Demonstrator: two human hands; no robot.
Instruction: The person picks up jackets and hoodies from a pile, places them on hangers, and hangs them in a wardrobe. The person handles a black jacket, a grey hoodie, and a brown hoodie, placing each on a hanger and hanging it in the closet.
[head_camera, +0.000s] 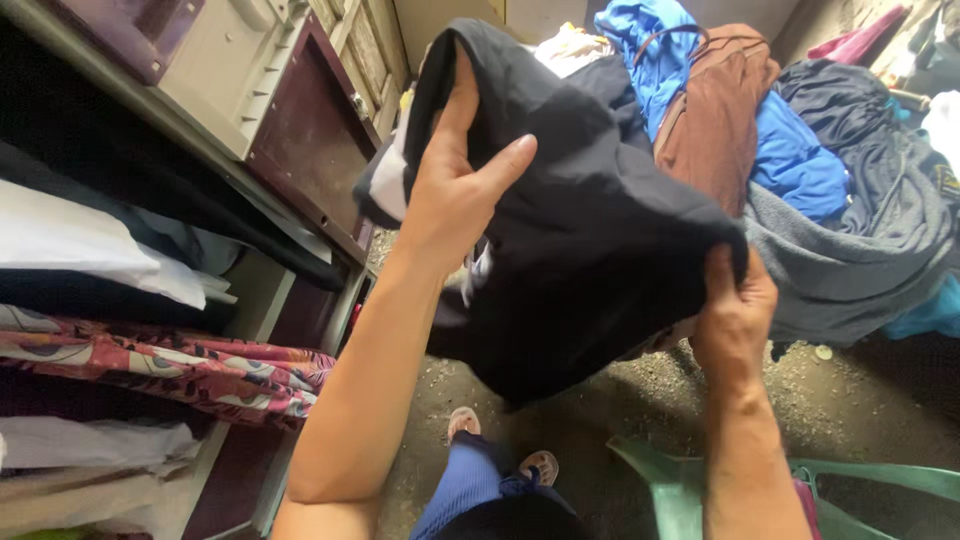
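- At my far left stands an open cupboard (262, 300) with folded cloth stacked on its shelves: a white piece (70, 240) on top, a red patterned cloth (170, 365) below it, and pale folded clothes (90, 460) lower still.
- On top of the cupboard, near the upper left, sits a beige plastic box (235, 70) beside a dark maroon panel (310, 140).
- My left hand (455, 185) is raised in front of me, palm against the black garment (590, 240). The fingers are spread and pressed flat on the cloth, the thumb pointing to the right and the forefinger up along a fold. I grip the upper left part of the garment.
- The black garment hangs between my two hands, bunched and partly folded, held in the air above the floor and in front of the heap of clothes. A little white fabric shows at its left edge.
- Below it, on the rough dirt floor (850, 400), I see my feet in sandals (463, 420) and my blue trouser leg (465, 485).
- My right hand (735, 310) holds the garment's lower right corner. The fingers are closed tight on the cloth, pinching its edge from beneath.
- Behind the garment, to the right, lies a heap of clothes: a brown piece (715, 110), a bright blue one (790, 150), and a grey one (850, 270) spreading down to the floor.
- At the lower right edge is the rim of a green plastic chair (680, 490).
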